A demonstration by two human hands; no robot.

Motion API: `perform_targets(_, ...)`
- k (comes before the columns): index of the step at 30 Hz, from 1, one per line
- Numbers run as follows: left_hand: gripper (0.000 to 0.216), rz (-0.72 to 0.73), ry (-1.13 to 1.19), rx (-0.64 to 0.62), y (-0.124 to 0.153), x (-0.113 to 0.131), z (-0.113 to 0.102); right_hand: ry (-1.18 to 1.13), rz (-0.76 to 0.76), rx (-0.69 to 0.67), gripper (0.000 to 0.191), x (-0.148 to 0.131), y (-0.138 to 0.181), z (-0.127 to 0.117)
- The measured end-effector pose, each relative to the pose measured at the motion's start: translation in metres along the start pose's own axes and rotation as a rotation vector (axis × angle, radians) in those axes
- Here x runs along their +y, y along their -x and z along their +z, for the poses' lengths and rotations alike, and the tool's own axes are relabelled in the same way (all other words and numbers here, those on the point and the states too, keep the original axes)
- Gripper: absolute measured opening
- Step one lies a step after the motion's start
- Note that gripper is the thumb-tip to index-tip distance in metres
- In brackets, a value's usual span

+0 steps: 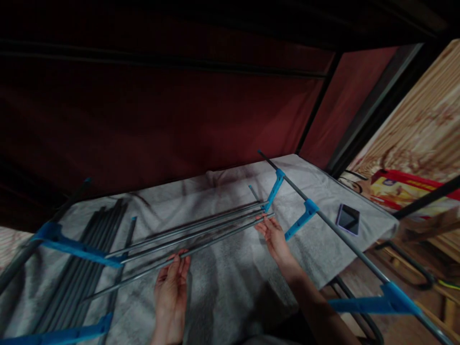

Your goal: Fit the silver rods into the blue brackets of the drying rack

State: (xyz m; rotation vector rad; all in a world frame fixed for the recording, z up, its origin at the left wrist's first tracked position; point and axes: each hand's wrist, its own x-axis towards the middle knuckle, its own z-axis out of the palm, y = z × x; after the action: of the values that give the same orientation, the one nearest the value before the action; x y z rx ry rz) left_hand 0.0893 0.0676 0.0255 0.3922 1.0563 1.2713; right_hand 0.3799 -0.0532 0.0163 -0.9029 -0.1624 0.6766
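Observation:
Three thin grey metal rods lie side by side across a grey cloth-covered surface. My left hand rests under the nearest rod near its middle, fingers loosely curled against it. My right hand touches the right end of that same rod with its fingertips, close to a blue plastic connector. That connector sits on a long grey pole running from back to front right, which carries two more blue connectors.
A bundle of dark grey rods lies at the left, crossed by blue connector pieces. A phone lies on the cloth at the right. Dark red fabric walls close the back. A red box sits on the floor at right.

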Motion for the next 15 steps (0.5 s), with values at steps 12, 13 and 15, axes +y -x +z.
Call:
perform_targets(12,0.024,-0.112,-0.078,-0.066,0.022,-0.021,0.026,0.038,-0.002,-0.049,0.037,0.002,0.011,0.021)
perform_targets(13,0.023,-0.128,-0.070,-0.053,0.023,-0.020,0.027,0.040,-0.010,-0.049,0.037,0.001,0.011,0.022)
perform_targets(15,0.024,-0.158,-0.046,-0.018,0.026,-0.017,0.031,0.048,-0.024,-0.049,0.038,-0.003,0.010,0.025)
